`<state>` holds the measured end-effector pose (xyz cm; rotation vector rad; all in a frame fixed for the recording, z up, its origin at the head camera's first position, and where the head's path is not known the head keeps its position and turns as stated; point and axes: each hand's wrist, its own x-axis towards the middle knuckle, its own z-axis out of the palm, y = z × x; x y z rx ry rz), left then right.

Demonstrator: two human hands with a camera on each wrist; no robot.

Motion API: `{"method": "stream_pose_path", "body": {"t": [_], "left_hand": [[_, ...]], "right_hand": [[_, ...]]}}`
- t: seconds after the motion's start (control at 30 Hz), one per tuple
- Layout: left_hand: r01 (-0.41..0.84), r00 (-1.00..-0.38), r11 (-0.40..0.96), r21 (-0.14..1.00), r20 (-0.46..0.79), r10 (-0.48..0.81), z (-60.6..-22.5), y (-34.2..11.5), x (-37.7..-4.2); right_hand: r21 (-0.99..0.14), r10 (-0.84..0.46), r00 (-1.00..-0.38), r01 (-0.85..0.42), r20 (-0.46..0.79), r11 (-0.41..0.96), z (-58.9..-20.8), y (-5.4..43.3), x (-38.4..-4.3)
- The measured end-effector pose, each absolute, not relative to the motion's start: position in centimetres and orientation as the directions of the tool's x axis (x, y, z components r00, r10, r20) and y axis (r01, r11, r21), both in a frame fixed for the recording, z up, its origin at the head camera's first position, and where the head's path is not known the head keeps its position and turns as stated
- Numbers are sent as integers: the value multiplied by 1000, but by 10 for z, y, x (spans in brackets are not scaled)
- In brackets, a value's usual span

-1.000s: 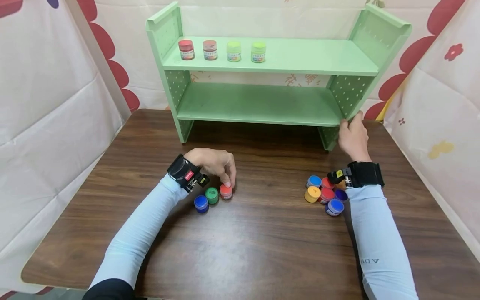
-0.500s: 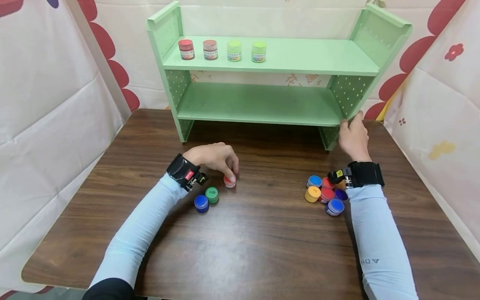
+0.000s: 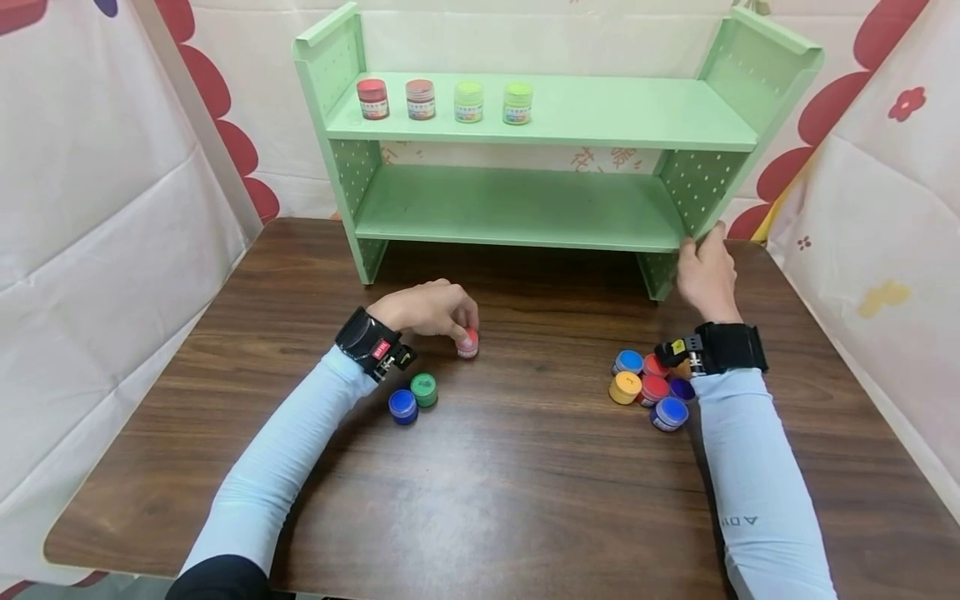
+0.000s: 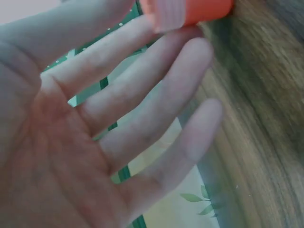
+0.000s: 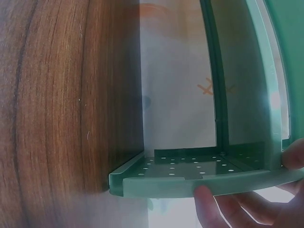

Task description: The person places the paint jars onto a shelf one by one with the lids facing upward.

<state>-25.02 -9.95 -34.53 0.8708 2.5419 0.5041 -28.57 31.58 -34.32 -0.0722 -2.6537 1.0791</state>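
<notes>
My left hand (image 3: 431, 311) pinches a small red-lidded paint jar (image 3: 468, 343) between thumb and fingers, close over the table. In the left wrist view, the jar (image 4: 190, 13) shows at the fingertips, and the other fingers stretch out below it. A green-lidded jar (image 3: 423, 390) and a dark blue jar (image 3: 402, 407) stand nearer the front, by the left wrist. My right hand (image 3: 707, 279) grips the right side panel of the light green shelf rack (image 3: 517, 204), thumb at the front. The right wrist view has its fingers (image 5: 206, 204) around the panel's edge (image 5: 161, 187).
Two red-topped jars (image 3: 372, 100) and two lime green jars (image 3: 468, 102) line the upper board's left part. Beside the right wrist, several jars cluster, among them a yellow jar (image 3: 625, 388), a purple jar (image 3: 682, 389) and a blue jar (image 3: 670, 414). Cloth screens (image 3: 97, 208) flank the table (image 3: 487, 500).
My left hand has carried the red-lidded jar away from the green and dark blue jars, toward the rack and slightly right. The right hand keeps its grip on the rack.
</notes>
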Motion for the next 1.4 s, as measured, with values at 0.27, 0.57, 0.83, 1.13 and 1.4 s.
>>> {"method": "stream_pose_path", "body": {"t": [0.27,0.57,0.83,1.13,1.4], "left_hand": [[514,-762,724,459,-143,632,-354,-102,-257],[512,-784,719,470,-87,615,-363,-104,-261],[501,-797,724,475,-74,600,-369,-102,-262],[517,-800,719,465,-35,599,-370,-102,-262],[523,-797,717,461,-34,603,-369,-102,-264]], "right_hand": [[-695,146,-962,-57,230,717,-345,316,-288],[-700,141,-962,-64,232,711,-346,316,-287],[-701,151,-960,-59,234,711,-348,316,-285],[-689,145,-959,-66,243,722,-346,315,-285],[-687,145,-956,-73,254,723,-346,317,-285]]}}
